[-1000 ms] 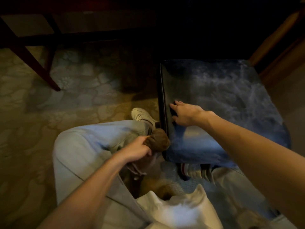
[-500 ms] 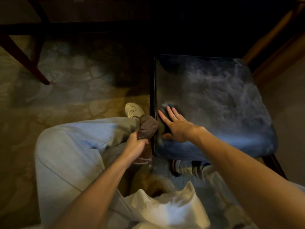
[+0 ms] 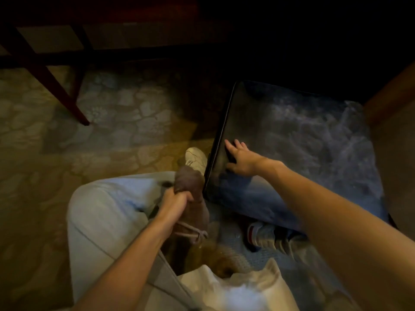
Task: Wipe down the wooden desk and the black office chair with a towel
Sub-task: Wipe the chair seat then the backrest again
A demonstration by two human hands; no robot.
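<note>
Two hands: left hand (image 3: 177, 198) clenched round the wadded brown towel (image 3: 188, 178), just beside the chair seat (image 3: 292, 142); right hand (image 3: 240, 160) flat, fingers spread, on that seat; risk: wadded cloth may skip patches, leaving streaks.

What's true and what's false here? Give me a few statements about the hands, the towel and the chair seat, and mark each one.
1. The left hand grips the brown towel. True.
2. The right hand holds the towel. False: it rests on the black chair seat with its fingers spread and holds nothing.
3. The towel lies flat in the middle of the seat. False: it is bunched in the left hand, beside the seat's left edge.
4. A white shoe shows on the carpet left of the seat. True.
</note>
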